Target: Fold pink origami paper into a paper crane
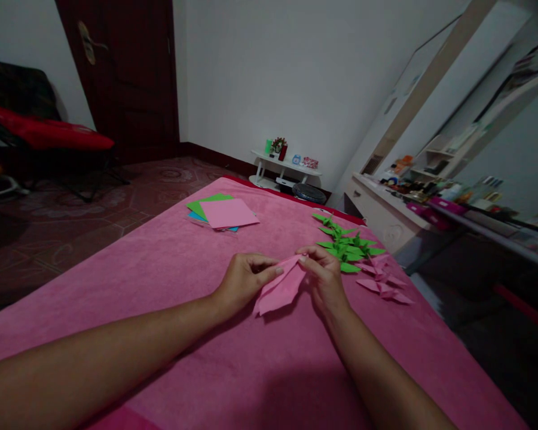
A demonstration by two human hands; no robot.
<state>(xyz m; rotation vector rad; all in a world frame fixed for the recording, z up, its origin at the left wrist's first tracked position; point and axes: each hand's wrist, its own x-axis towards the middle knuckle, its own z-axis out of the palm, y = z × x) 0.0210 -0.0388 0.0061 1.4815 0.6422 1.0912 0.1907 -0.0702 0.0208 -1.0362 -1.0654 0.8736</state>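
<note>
A partly folded pink paper (pixel 280 288) is held just above the pink cloth (pixel 170 275) between both hands. My left hand (pixel 244 278) pinches its left edge with fingers curled. My right hand (pixel 325 276) pinches the upper tip of the same paper. Just beyond my right hand lie several folded green paper shapes (pixel 345 245), with a few folded pink shapes (pixel 383 280) to their right.
A stack of flat paper sheets (pixel 226 213), pink on top of green and blue, lies further back on the cloth. A cluttered dresser (pixel 412 197) with a mirror stands at the right. A small white shelf (pixel 284 167), a dark door (pixel 130 77) and a red chair (pixel 45 134) are behind.
</note>
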